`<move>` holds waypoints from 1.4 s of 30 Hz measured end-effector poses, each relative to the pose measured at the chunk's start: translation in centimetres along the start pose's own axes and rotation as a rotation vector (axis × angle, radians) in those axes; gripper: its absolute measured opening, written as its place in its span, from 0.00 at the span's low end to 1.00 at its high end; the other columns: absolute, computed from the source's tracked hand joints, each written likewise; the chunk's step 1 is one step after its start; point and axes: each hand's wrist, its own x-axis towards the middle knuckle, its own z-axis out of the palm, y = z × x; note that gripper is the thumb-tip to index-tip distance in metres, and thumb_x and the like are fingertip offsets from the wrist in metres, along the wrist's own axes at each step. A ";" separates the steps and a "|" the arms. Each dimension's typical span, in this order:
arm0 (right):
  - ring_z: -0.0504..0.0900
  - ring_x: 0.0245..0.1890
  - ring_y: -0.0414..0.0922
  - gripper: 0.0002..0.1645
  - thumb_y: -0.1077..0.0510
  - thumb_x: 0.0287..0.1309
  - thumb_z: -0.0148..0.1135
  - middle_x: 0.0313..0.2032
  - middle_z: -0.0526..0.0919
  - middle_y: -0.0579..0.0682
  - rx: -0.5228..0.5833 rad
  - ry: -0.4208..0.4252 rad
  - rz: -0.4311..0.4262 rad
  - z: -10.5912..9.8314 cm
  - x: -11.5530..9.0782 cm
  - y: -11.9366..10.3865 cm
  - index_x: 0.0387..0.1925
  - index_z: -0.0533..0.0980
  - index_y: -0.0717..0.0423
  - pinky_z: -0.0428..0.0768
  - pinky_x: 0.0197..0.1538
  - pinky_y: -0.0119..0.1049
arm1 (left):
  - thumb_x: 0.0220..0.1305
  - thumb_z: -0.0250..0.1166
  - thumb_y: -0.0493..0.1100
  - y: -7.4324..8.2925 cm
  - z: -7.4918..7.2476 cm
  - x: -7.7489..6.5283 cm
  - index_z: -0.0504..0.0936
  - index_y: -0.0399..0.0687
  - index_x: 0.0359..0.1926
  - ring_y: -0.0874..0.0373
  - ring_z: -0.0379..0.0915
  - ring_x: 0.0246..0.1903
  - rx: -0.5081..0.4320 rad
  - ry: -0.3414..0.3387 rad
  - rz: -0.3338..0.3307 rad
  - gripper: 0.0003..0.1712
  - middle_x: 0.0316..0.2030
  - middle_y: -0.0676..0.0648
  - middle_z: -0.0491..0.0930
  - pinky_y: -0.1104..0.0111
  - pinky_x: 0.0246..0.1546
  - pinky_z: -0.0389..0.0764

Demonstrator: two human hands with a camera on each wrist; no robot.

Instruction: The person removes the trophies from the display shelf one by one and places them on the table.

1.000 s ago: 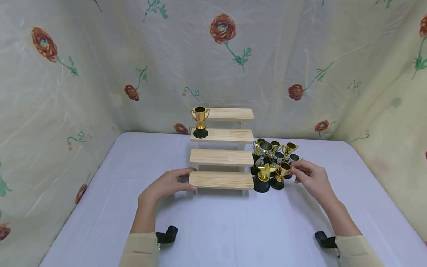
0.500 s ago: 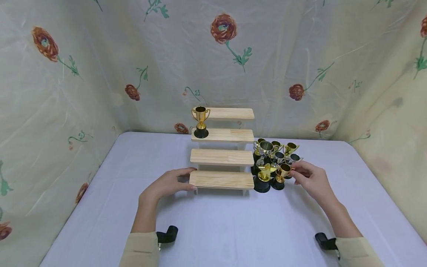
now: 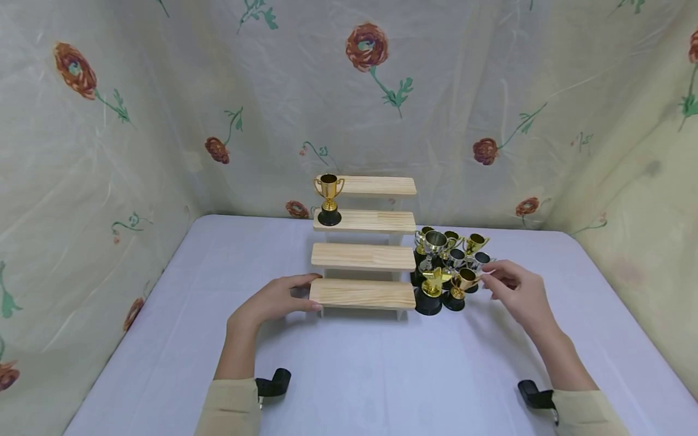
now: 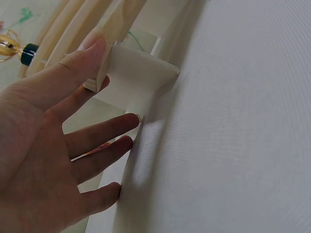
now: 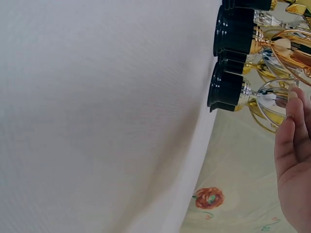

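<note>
My left hand (image 3: 275,300) pinches the left end of the lowest board of a stepped wooden display stand (image 3: 362,293); the thumb lies at its front and the index finger behind, the other fingers stretched out in the left wrist view. My right hand (image 3: 518,295) is beside the trophy group, its fingertips right at the handle of a bronze-coloured trophy cup (image 3: 466,280). In the right wrist view the fingers overlap a silver trophy cup (image 5: 267,97), and the thumb is hidden. A gold trophy cup (image 3: 329,192) with a black base stands upright on the second-highest board, at the left.
Several trophies stand close together at the stand's right, among them a gold star trophy (image 3: 435,284) in front and a larger silver cup (image 3: 435,242). A flowered curtain (image 3: 262,91) encloses the white-covered table (image 3: 349,375) at the back and sides.
My right hand has drawn back slightly to the right from the bronze-coloured cup. The left hand stays on the board, and the trophies keep their places.
</note>
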 end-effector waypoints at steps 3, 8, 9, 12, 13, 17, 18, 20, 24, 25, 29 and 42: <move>0.82 0.22 0.41 0.12 0.55 0.65 0.64 0.26 0.86 0.43 0.001 0.021 -0.013 -0.1 0.1 -0.3 0.46 0.82 0.56 0.80 0.27 0.29 | 0.51 0.75 0.62 0.0 0.0 -0.1 0.74 0.70 0.67 0.51 0.63 0.70 -0.004 0.000 -0.003 0.40 0.66 0.53 0.73 0.47 0.68 0.66; 0.82 0.21 0.43 0.10 0.56 0.65 0.64 0.25 0.85 0.41 -0.004 0.048 -0.039 -0.3 0.5 -1.2 0.45 0.82 0.56 0.77 0.26 0.27 | 0.52 0.75 0.60 -0.1 0.1 -0.1 0.74 0.70 0.67 0.51 0.62 0.70 -0.013 0.003 0.001 0.39 0.67 0.53 0.73 0.47 0.68 0.66; 0.82 0.21 0.43 0.10 0.57 0.64 0.64 0.26 0.85 0.42 -0.006 0.052 -0.047 -0.3 0.6 -1.4 0.45 0.82 0.55 0.77 0.26 0.27 | 0.52 0.75 0.61 -0.1 0.1 -0.1 0.74 0.70 0.67 0.51 0.62 0.70 -0.013 0.005 0.001 0.39 0.67 0.53 0.73 0.47 0.68 0.66; 0.82 0.21 0.43 0.08 0.60 0.63 0.65 0.26 0.86 0.49 -0.011 0.064 -0.073 -0.3 0.9 -1.9 0.44 0.82 0.56 0.77 0.26 0.26 | 0.52 0.75 0.61 -0.1 0.1 0.0 0.74 0.70 0.67 0.51 0.62 0.71 -0.014 0.005 0.002 0.40 0.67 0.53 0.73 0.47 0.68 0.66; 0.81 0.21 0.42 0.08 0.61 0.63 0.65 0.27 0.86 0.52 -0.014 0.067 -0.083 -0.3 1.0 -2.1 0.43 0.82 0.57 0.77 0.26 0.26 | 0.52 0.75 0.62 -0.1 0.2 0.0 0.73 0.70 0.67 0.51 0.62 0.71 -0.012 0.003 0.002 0.40 0.67 0.53 0.73 0.47 0.68 0.66; 0.80 0.21 0.38 0.08 0.62 0.62 0.65 0.29 0.86 0.57 -0.015 0.077 -0.103 -0.4 1.3 -3.2 0.43 0.82 0.57 0.77 0.26 0.25 | 0.51 0.75 0.63 -0.3 0.3 0.1 0.74 0.70 0.67 0.52 0.63 0.70 -0.009 0.005 0.001 0.40 0.66 0.54 0.73 0.48 0.68 0.66; 0.80 0.21 0.37 0.08 0.62 0.63 0.64 0.29 0.87 0.58 -0.014 0.076 -0.109 -0.4 1.4 -3.5 0.43 0.82 0.57 0.77 0.26 0.25 | 0.51 0.75 0.62 -0.3 0.3 0.1 0.74 0.70 0.66 0.52 0.63 0.70 -0.010 0.005 0.001 0.40 0.66 0.54 0.73 0.48 0.68 0.66; 0.81 0.22 0.38 0.08 0.62 0.63 0.64 0.30 0.87 0.57 -0.012 0.074 -0.116 -0.4 1.7 -4.1 0.43 0.82 0.57 0.77 0.26 0.25 | 0.51 0.75 0.62 -0.4 0.3 0.1 0.74 0.71 0.66 0.52 0.63 0.70 -0.011 0.009 0.001 0.40 0.66 0.54 0.74 0.48 0.68 0.66; 0.81 0.22 0.39 0.08 0.62 0.61 0.66 0.30 0.87 0.52 0.001 0.073 -0.133 -0.3 2.2 -5.0 0.43 0.83 0.55 0.77 0.27 0.25 | 0.52 0.75 0.62 -0.5 0.3 0.2 0.74 0.71 0.66 0.52 0.64 0.69 -0.010 0.010 0.006 0.39 0.65 0.54 0.75 0.48 0.68 0.66; 0.81 0.23 0.40 0.09 0.62 0.60 0.66 0.30 0.86 0.49 0.009 0.074 -0.139 -0.3 2.3 -5.2 0.43 0.83 0.55 0.76 0.27 0.25 | 0.52 0.75 0.62 -0.5 0.3 0.2 0.74 0.71 0.66 0.53 0.65 0.69 -0.009 0.010 0.009 0.39 0.65 0.55 0.75 0.48 0.67 0.67; 0.81 0.24 0.35 0.12 0.64 0.60 0.67 0.32 0.87 0.51 0.049 0.061 -0.168 0.0 2.9 -5.9 0.47 0.83 0.57 0.77 0.28 0.23 | 0.52 0.75 0.61 -0.5 0.4 0.2 0.75 0.72 0.65 0.54 0.67 0.66 -0.011 0.011 0.016 0.38 0.62 0.55 0.77 0.49 0.66 0.68; 0.81 0.25 0.36 0.12 0.62 0.61 0.66 0.35 0.86 0.55 0.054 0.036 -0.231 1.4 4.9 -8.5 0.46 0.82 0.60 0.79 0.30 0.22 | 0.51 0.75 0.62 -0.5 0.2 0.4 0.75 0.73 0.64 0.53 0.67 0.65 -0.010 0.014 0.027 0.38 0.62 0.55 0.77 0.48 0.65 0.69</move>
